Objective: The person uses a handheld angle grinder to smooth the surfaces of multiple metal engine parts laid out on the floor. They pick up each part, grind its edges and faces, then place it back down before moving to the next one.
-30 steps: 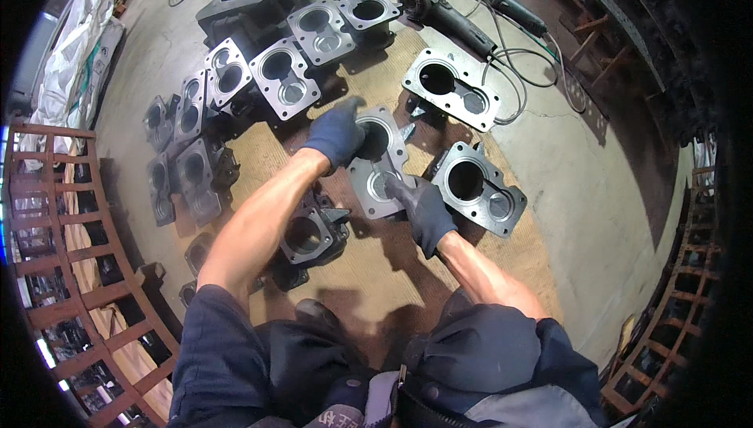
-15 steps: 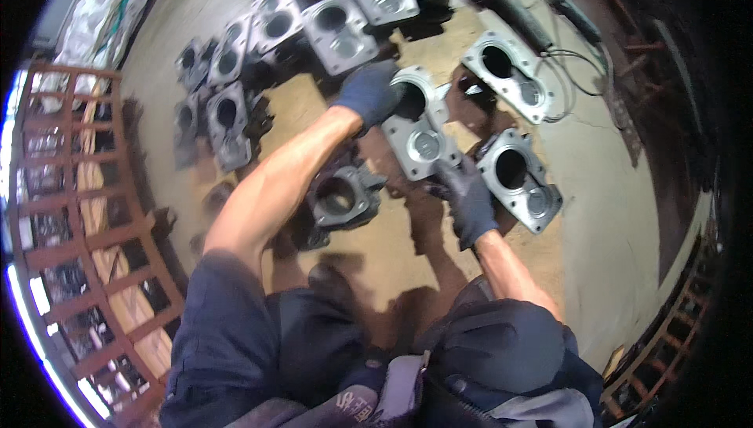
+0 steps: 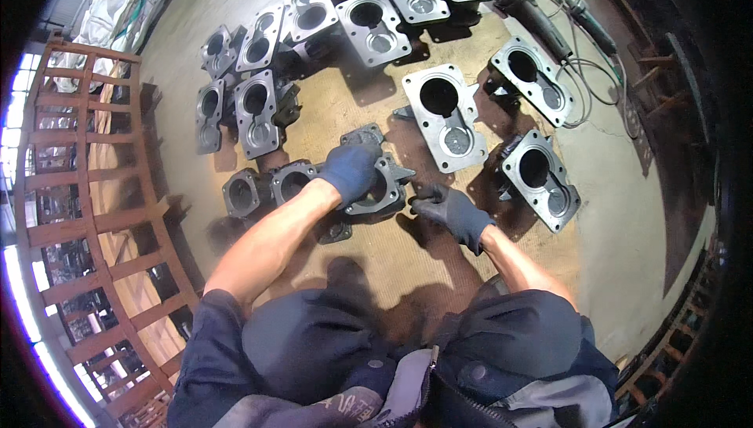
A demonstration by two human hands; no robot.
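Observation:
My left hand (image 3: 351, 175), in a dark blue glove, is closed over the middle of a dark metal casting (image 3: 386, 196) with a round bore and a pointed lug. The hand hides part of the casting. Just right of that lug is my gloved right hand (image 3: 456, 214), its fingers curled in and nothing visible in them. Beyond both hands a grey casting (image 3: 430, 126) lies with its machined flange up, showing one large bore and a smaller round recess. No hand touches it.
Several similar castings (image 3: 255, 114) stand in an arc to the left and back. Two more, one of them a flanged casting (image 3: 541, 181), stand at the right. A corded power tool (image 3: 533, 24) lies at the back right. Brown metal racks (image 3: 94, 200) line the left side.
Both hands have let go of the grey flanged casting, which now lies beyond them. My left hand has come nearer onto the dark casting; my right hand has drawn back slightly.

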